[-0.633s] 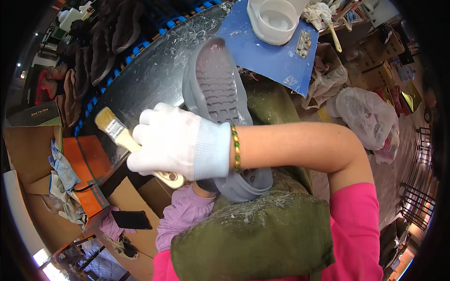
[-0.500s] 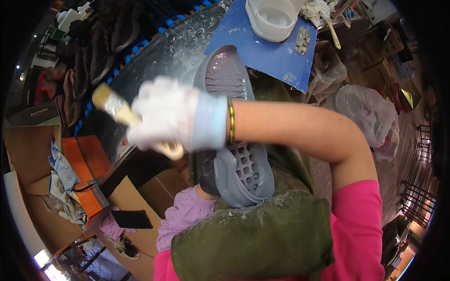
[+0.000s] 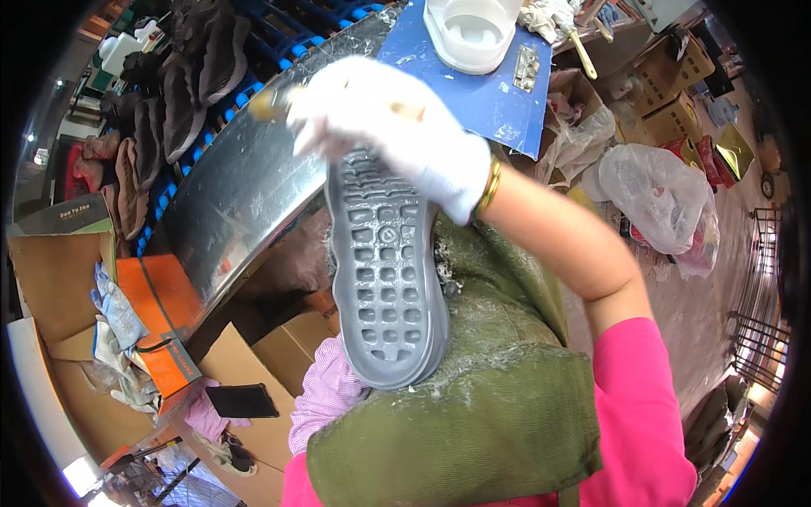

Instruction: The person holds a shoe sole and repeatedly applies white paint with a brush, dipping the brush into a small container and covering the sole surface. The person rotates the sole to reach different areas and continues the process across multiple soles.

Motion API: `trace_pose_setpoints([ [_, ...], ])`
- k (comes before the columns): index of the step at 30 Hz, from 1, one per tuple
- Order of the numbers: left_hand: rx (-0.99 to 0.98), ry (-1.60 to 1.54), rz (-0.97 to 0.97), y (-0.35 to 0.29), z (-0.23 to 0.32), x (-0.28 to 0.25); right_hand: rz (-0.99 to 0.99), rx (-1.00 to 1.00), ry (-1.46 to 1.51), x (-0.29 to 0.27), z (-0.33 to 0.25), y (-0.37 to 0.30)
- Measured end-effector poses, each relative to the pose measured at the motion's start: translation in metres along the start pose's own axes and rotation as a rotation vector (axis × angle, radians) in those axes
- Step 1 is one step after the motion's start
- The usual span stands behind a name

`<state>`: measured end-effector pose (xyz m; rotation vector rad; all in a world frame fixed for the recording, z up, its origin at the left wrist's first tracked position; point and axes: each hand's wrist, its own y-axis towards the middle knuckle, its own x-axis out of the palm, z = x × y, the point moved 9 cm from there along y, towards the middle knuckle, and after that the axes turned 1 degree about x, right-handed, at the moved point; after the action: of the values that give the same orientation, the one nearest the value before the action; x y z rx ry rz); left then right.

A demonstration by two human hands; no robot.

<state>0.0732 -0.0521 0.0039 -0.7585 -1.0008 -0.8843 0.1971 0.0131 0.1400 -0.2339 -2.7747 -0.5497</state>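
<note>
A grey shoe sole [image 3: 387, 281] is held up before me, heel end toward me, its recessed grid side facing up and glossy with something wet. White-gloved, my right hand [image 3: 372, 110] is closed round a paintbrush [image 3: 269, 105] over the far end of the sole, covering its toe. The bristles point left, slightly blurred, and part of the wooden handle shows between the fingers. From the lower left, my left arm in a striped purple sleeve [image 3: 325, 390] reaches beneath the sole. My left hand is hidden behind it. A green apron [image 3: 456, 431] covers my lap.
Ahead are a metal worktop [image 3: 262, 169] and a blue board [image 3: 473, 101] carrying a white container [image 3: 473, 38]. Dark soles [image 3: 182, 101] lie on a blue rack at left. Below stand an orange box [image 3: 156, 291] and a phone [image 3: 242, 400]. Plastic bags [image 3: 659, 194] sit right.
My right hand with the brush has moved up and right, from across the sole's middle to its far end. The sole has turned more upright and faces me; the left hand's dark glove is now hidden.
</note>
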Motion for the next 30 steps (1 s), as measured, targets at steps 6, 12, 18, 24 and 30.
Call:
trace_pose_setpoints([
  [6, -0.100, 0.079, 0.015, -0.018, -0.003, -0.008, -0.132, -0.025, 0.185, 0.094, 0.003, -0.063],
  [12, 0.041, -0.070, -0.192, 0.003, 0.018, 0.041, -0.204, -0.007, 0.315, 0.066, -0.021, -0.053],
  [18, 0.184, -0.207, 0.061, -0.034, 0.021, -0.014, 0.196, -0.110, -0.225, -0.074, -0.068, 0.006],
  [24, 0.068, -0.284, 0.216, -0.056, 0.018, -0.022, 0.323, -0.078, -0.372, -0.197, -0.087, 0.101],
  [30, 0.034, -0.411, 0.087, -0.047, 0.032, -0.032, 0.417, 0.088, -0.502, -0.249, -0.104, 0.151],
])
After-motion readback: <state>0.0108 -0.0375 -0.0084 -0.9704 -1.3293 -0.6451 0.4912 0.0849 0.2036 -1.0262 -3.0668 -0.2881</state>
